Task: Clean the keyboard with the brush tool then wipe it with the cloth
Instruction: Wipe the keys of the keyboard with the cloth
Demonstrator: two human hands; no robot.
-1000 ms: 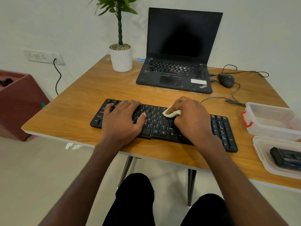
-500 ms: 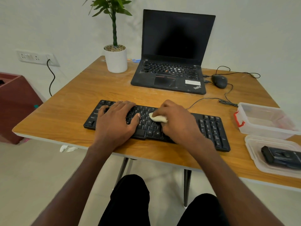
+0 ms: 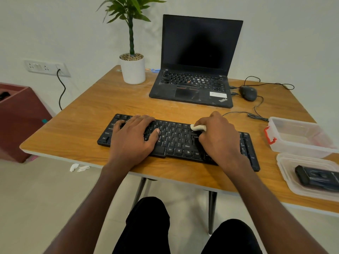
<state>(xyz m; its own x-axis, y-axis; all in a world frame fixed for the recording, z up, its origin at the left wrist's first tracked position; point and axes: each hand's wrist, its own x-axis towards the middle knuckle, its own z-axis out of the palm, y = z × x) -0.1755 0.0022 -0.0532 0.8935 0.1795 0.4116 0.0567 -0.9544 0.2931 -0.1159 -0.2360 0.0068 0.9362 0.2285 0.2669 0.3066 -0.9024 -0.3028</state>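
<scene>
A black keyboard [image 3: 176, 140] lies near the front edge of the wooden table [image 3: 110, 99]. My left hand [image 3: 134, 136] rests flat on its left half, fingers spread, holding nothing. My right hand [image 3: 218, 136] is closed on a small white cloth [image 3: 197, 127] and presses it on the keys right of the middle. Only the cloth's tip shows past my fingers. A black tool [image 3: 319, 177], perhaps the brush, lies in a clear lid [image 3: 293, 182] at the right; I cannot tell for sure.
An open black laptop [image 3: 194, 88] stands behind the keyboard, with a white potted plant [image 3: 133, 70] to its left and a wired mouse [image 3: 248, 93] to its right. A clear plastic box [image 3: 300, 138] sits at the right edge. A red bin [image 3: 20, 121] stands left of the table.
My right hand slid the cloth left toward the middle of the keyboard, then back to the right. My left hand has stayed on the left half.
</scene>
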